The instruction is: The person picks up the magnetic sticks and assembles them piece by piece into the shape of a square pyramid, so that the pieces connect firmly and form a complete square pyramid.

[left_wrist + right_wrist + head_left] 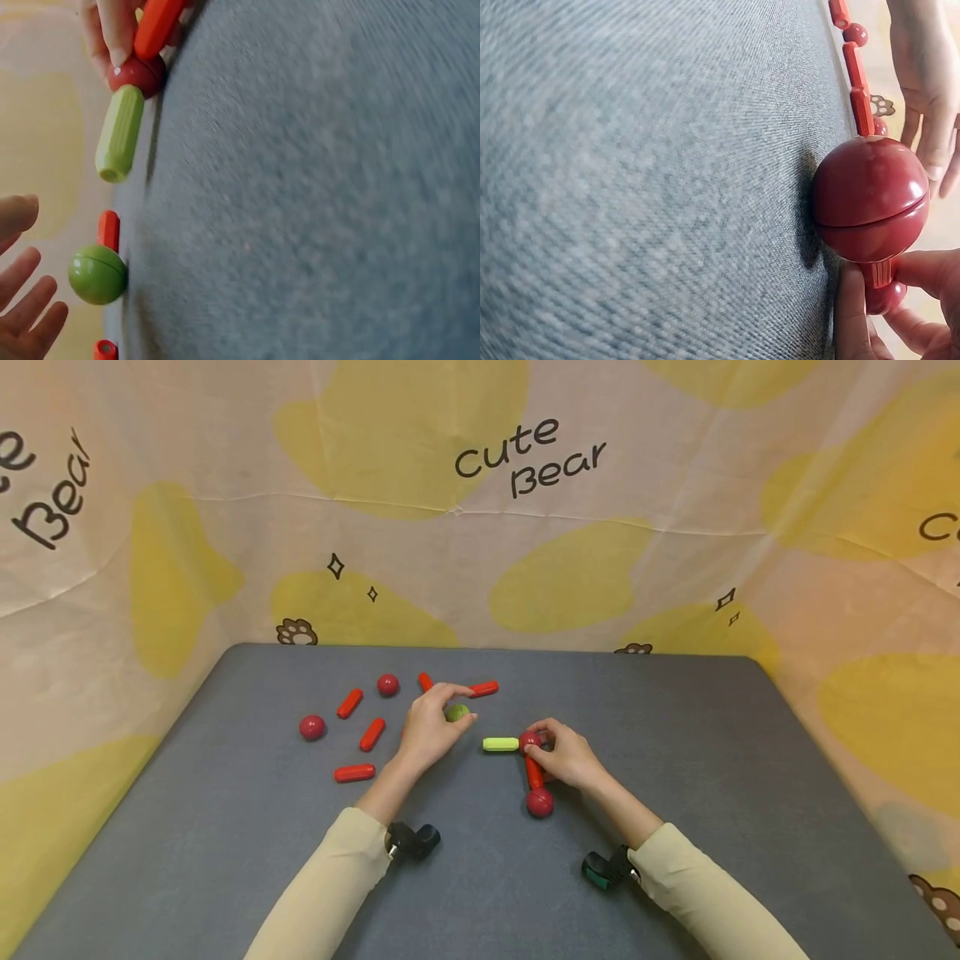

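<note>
My right hand (570,757) grips a red ball (529,742) that joins a yellow-green rod (500,744), pointing left, and a red rod (534,772). At the near end of that red rod sits a second red ball (539,802), large in the right wrist view. A green ball (97,274) lies on the table beside my left hand (433,727). The left wrist view shows a gap between that ball and my spread fingers (34,304). In the head view the left hand partly covers the green ball.
Left of the left hand lie two loose red balls (312,727) and several red rods (372,734). Another red rod (483,688) lies beyond the green ball. The grey table (712,777) ends at a printed cloth backdrop (420,560).
</note>
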Demonstrator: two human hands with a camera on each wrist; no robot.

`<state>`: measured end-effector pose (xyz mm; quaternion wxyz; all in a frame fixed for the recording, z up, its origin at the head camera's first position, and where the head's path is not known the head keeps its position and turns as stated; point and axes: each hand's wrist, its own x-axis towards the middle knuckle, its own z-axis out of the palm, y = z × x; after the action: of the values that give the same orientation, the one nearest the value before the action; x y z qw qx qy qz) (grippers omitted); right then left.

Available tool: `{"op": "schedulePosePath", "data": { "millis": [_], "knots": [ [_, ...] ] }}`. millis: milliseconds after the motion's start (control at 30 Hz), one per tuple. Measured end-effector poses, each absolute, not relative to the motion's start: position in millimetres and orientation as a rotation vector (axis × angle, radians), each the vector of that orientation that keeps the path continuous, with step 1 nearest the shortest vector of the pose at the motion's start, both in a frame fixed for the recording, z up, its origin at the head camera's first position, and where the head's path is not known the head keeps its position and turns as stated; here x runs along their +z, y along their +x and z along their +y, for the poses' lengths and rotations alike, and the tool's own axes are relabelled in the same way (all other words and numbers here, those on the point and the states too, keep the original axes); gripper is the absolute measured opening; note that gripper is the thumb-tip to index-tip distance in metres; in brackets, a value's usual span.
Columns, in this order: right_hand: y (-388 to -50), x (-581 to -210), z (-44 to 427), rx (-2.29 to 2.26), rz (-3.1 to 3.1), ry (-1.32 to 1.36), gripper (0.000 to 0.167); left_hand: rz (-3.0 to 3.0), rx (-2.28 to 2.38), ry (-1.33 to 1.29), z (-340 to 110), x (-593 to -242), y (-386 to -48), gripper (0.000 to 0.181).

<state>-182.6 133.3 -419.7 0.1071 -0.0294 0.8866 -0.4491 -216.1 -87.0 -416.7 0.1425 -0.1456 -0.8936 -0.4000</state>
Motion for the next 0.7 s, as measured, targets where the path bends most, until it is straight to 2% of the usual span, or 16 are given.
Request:
{"op": "schedulePosePath", "data": {
  "millis": [300,500,700],
  "knots": [
    [-182.7,-419.7,132.5,-1.336,2.583,-0.07,0.031,-2.751,-1.099,-0.335,-88.8,-424.3,-219.2,0.049],
    [-182.9,-419.5,132.6,-1.33,2.585,-0.068,0.032,-2.819,-1.05,-0.329,-87.9,-425.2,-221.8,0.048],
    [-183.3,-419.5,133.0,-1.332,2.582,-0.063,0.032,-2.865,-1.015,-0.298,-87.4,-426.5,-224.2,0.039]
  ]
}}
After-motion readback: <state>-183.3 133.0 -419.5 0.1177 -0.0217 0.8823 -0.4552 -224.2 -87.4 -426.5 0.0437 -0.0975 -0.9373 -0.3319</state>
